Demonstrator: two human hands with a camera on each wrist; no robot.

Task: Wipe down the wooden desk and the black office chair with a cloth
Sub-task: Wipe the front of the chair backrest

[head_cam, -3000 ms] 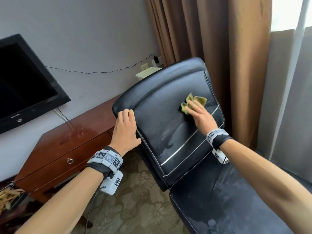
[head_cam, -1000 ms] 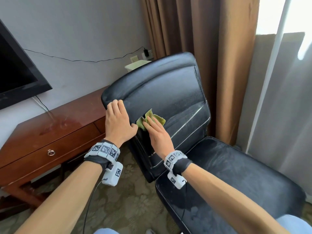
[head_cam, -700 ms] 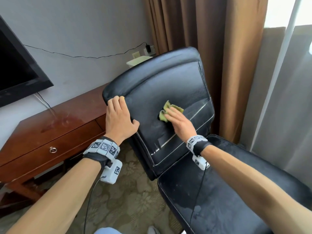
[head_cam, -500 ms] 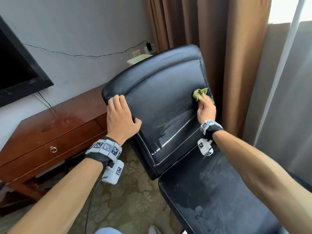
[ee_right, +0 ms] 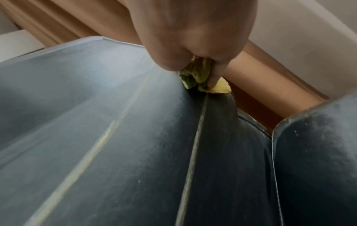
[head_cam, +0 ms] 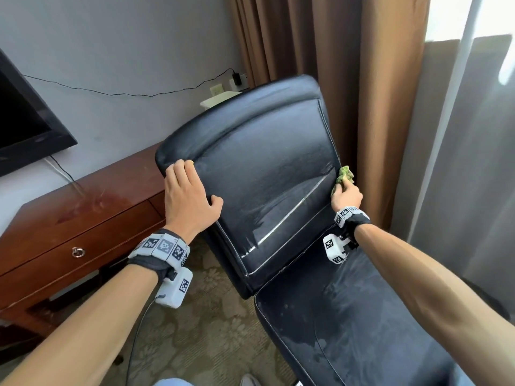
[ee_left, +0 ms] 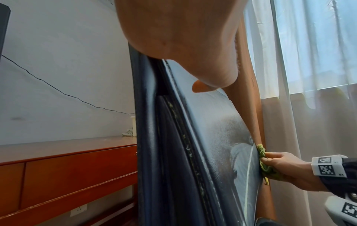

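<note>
Left hand spread flat on chair back's near edge, steadying it; right hand pinches bunched cloth against far edge seam, scrubbing.

curtain crowds chair back right edge | desk close left | seat unobstructed

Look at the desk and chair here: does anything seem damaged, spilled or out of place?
The wooden desk top shows a pale smeared patch near its front edge. The black office chair backrest carries streaks. The green cloth, gripped by the right hand, sits at its edge.
</note>
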